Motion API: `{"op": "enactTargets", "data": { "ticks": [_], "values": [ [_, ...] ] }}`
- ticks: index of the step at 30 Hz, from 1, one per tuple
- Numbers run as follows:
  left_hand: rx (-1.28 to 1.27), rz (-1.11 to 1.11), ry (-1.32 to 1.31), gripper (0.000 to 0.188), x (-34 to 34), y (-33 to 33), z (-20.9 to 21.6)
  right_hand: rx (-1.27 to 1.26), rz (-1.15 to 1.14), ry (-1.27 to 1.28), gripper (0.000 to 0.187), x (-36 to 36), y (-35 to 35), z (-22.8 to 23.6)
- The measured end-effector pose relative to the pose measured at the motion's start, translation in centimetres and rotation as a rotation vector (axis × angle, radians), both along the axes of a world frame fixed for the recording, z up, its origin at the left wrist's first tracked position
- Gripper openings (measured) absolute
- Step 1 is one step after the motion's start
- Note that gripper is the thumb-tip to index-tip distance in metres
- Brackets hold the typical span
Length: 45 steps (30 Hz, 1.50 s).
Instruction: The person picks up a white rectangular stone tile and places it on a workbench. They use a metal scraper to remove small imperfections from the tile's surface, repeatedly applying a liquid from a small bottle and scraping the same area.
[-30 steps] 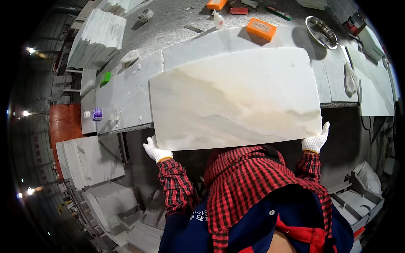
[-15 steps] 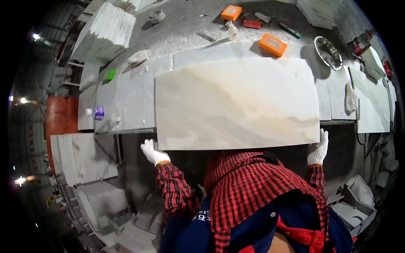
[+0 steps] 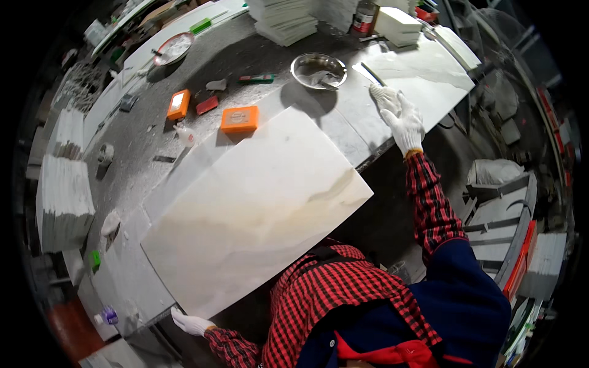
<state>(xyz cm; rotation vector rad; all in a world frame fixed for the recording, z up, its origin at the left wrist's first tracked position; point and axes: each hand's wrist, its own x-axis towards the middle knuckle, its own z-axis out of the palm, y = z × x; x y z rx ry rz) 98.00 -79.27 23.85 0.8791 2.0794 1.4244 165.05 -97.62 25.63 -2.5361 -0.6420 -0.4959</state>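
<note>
A large pale marble slab [image 3: 257,208] with beige veining lies at an angle across the bench, its near edge overhanging by my apron. My left hand [image 3: 192,322], in a white knit glove, is at the slab's near-left corner, fingers stretched out and holding nothing. Out to the right, my gloved right hand [image 3: 406,126] has its fingers on a crumpled white cloth [image 3: 383,97], perhaps a spare glove, at the bench's edge. How firmly the fingers close on it is partly hidden. Beyond the slab's far edge is an orange box [image 3: 240,119].
A steel bowl [image 3: 318,72] stands left of the cloth, near another veined slab [image 3: 417,70]. A second orange box [image 3: 178,105], a red block [image 3: 207,105] and a small white bottle [image 3: 184,135] lie farther left. Stacked tiles [image 3: 64,202] and a purple-labelled bottle [image 3: 108,316] are at the left.
My view has swung to the right, so the bench appears turned. My right hand has left the slab's right side and reached out to the white cloth. My left hand stays near the slab's left corner.
</note>
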Motion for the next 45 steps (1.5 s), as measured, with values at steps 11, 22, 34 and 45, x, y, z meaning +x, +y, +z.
{"op": "enactTargets", "data": {
  "ticks": [11,22,34,45],
  "values": [
    [-0.069,0.042,0.206,0.049,-1.9,0.1,-0.8,-0.049,0.209,-0.11,0.041,0.2,0.5,0.8],
    [-0.037,0.014,0.137,0.048,-1.8,0.2,-1.0,-0.145,0.648,-0.131,0.048,-15.5,10.6,0.7],
    [0.08,0.04,-0.03,0.043,-1.0,0.7,-0.7,-0.138,0.779,-0.437,0.036,-12.8,19.1,-2.5],
    [0.078,0.047,-0.06,0.042,-1.5,0.4,-1.5,-0.102,1.177,0.001,0.043,-39.4,27.0,1.5]
  ]
}}
